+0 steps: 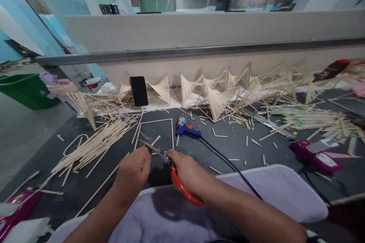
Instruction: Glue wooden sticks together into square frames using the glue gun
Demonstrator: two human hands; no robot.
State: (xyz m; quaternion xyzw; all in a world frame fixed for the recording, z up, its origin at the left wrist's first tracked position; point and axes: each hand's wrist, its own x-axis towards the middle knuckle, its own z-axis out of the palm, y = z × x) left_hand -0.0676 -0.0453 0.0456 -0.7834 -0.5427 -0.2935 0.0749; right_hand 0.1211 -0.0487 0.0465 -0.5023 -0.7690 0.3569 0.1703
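Observation:
My right hand (188,171) is closed around red-handled pliers (185,188), whose jaws point left and are mostly hidden by the fingers. Just left of it, my left hand (135,169) is closed, with its fingertips hidden. A thin, see-through strip (146,142) runs between the hands and beyond the left fist; I cannot tell which hand grips it. Behind the hands, thin wooden sticks form a square frame (156,121) on the dark table (162,131). A short stick (156,140) lies within the frame. A blue glue gun (188,131) lies to its right.
Many loose sticks (102,138) lie left. Twisted stick models (218,100) line the back, beside an upright black phone (138,91). A clear ruler (268,122) and a purple glue gun (315,155) lie right. A black cable (228,163) crosses toward the purple cloth (273,186).

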